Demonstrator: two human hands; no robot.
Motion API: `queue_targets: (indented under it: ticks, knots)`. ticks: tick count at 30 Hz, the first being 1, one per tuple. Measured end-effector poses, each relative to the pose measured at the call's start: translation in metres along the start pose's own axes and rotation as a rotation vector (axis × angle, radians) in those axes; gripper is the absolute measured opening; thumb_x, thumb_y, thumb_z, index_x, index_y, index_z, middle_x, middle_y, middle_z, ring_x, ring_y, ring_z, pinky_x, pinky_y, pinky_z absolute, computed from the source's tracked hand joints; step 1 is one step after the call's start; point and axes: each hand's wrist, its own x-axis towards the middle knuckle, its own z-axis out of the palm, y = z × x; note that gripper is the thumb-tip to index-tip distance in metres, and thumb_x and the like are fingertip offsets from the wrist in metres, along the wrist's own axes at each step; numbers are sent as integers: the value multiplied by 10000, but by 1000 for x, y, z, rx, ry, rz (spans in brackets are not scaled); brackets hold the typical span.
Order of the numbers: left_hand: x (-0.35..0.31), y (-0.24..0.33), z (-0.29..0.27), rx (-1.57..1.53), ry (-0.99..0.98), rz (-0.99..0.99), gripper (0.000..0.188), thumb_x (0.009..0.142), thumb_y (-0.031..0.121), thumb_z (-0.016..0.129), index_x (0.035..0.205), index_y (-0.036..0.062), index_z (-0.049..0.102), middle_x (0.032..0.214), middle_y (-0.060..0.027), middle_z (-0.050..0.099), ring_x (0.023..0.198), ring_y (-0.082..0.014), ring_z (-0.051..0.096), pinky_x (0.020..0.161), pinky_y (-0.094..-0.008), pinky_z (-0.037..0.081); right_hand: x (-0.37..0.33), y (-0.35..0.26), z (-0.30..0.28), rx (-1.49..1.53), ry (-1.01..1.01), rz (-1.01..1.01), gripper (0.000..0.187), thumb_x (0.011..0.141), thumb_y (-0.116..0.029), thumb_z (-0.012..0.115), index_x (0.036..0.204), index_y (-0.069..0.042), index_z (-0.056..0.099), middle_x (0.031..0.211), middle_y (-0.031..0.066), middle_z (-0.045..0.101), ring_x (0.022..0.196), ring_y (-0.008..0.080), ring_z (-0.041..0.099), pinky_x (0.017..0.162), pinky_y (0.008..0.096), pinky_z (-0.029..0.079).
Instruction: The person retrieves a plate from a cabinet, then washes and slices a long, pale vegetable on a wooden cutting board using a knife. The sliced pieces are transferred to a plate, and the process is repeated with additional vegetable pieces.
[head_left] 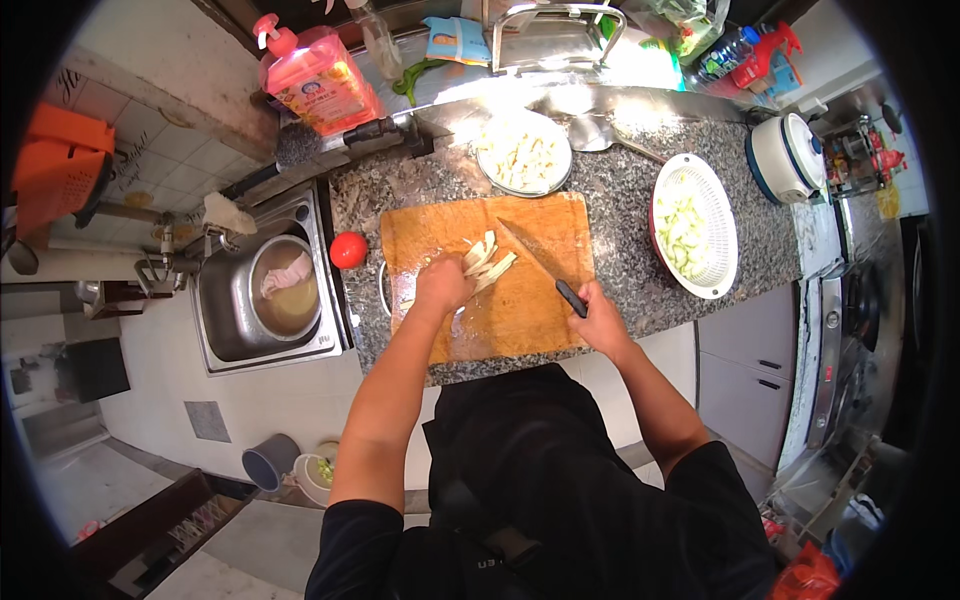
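Note:
My right hand (600, 316) is wrapped round the black handle of a kitchen knife (530, 252). Its blade points away from me and to the left, low over a wooden cutting board (545, 325). On the board, my left hand (443, 284) is closed on the near ends of several pale vegetable strips (487, 264), whose far ends stick out to the right, toward the blade. I cannot tell which vegetable they are. Small pale scraps lie around that hand. The fingertips are partly hidden beneath it.
Beyond the board stands a plate of pale cut pieces (524, 153), with a metal ladle (592, 133) beside it. A white colander (712, 255) of green slices is right; a tomato (348, 250) sits left. The sink (232, 322) holds a metal pot (308, 318) with meat in liquid.

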Motion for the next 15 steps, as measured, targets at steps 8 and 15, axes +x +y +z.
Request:
queue_targets:
  ticks: [8, 15]
  knots:
    - [-20, -23, -17, -289, 140, 18, 239, 824, 255, 703, 937, 65, 612, 825, -157, 664, 838, -350, 649, 725, -425, 505, -1, -1, -1, 32, -7, 16, 394, 738, -110, 693, 1041, -27, 456, 879, 218, 622, 867, 419, 625, 752, 461, 479]
    - [-46, -35, 8, 78, 240, 288, 331, 830, 218, 683, 1143, 116, 648, 1025, -113, 637, 969, -311, 598, 837, -418, 479, -3, -6, -4, 11, -52, -11, 430, 770, -112, 669, 1165, -34, 518, 984, 206, 664, 931, 400, 638, 802, 448, 498]
